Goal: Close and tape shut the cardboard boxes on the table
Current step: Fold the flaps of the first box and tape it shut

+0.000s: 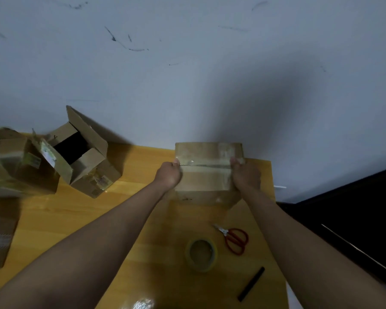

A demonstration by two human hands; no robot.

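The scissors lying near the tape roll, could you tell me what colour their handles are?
Red handles on the scissors, clearest in the head view, the only one.

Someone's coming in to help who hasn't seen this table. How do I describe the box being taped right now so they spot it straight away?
On the yellow wooden table, look to its far right end against the wall. The closed box sits there between the left hand and right hand, tape along its top seam. The open boxes at the left have their flaps up; this one is flat-topped and shut.
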